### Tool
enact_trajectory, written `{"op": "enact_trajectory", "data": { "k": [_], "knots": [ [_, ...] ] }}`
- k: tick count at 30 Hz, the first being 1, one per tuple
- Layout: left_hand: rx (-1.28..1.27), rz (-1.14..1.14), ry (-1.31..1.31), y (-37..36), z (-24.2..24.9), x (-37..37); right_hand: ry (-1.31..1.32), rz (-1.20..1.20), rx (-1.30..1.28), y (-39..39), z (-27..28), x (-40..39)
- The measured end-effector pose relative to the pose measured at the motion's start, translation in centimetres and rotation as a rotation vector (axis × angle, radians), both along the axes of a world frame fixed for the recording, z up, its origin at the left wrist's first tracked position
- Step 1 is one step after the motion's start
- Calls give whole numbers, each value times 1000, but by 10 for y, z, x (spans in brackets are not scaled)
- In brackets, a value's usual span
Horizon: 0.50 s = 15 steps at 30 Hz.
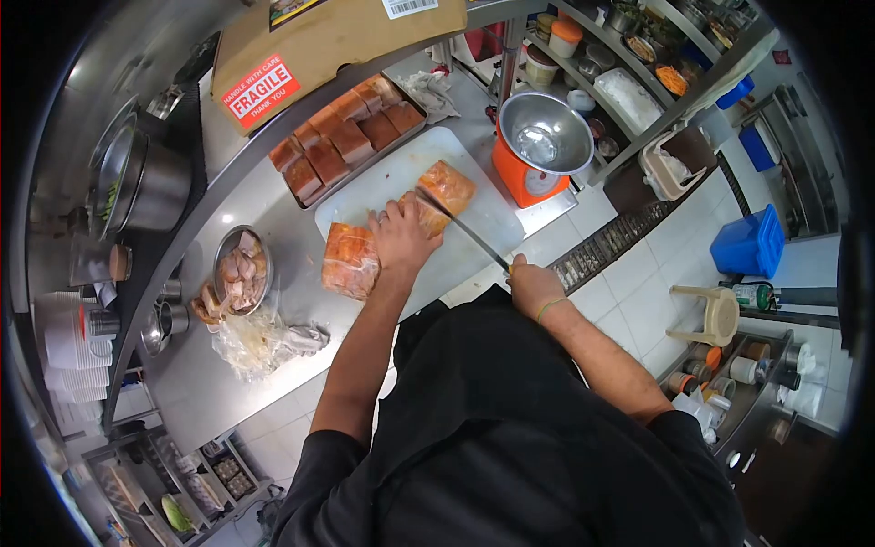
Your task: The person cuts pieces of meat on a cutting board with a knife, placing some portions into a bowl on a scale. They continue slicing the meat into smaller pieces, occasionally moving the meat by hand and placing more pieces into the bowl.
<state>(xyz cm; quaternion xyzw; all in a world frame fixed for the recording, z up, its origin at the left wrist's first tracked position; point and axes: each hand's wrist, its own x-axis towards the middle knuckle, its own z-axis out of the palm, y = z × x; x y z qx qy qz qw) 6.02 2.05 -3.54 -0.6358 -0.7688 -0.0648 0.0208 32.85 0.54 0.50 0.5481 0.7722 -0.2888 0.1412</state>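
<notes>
On a white cutting board (469,237) lies a block of orange-brown meat (447,187), with a long knife (474,239) at its near side. My right hand (534,284) is wrapped round the knife's handle. My left hand (404,239) presses on the meat just left of the blade, its fingers partly spread. Another orange block (350,262), which looks wrapped in clear film, sits at the board's left edge beside my left wrist. Behind the board stands a metal tray (386,146) filled with several brown-topped blocks.
An orange scale (527,175) with a steel bowl (547,132) on it stands right of the board. At the left are a bowl of meat pieces (243,270) and crumpled plastic (260,345). A cardboard box (342,41) rests on the shelf above the tray.
</notes>
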Motion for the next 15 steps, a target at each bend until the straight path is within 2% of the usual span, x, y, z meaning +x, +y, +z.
{"op": "enact_trajectory", "data": {
  "k": [5, 11, 15],
  "knots": [
    [157, -41, 17, -8, -10, 1, -28, 5, -33, 3, 32, 1],
    [107, -53, -22, -5, -7, 3, -89, 115, -30, 15, 67, -20],
    [32, -36, -35, 0, -5, 5, -35, 64, 5, 17, 40, -26]
  ]
}}
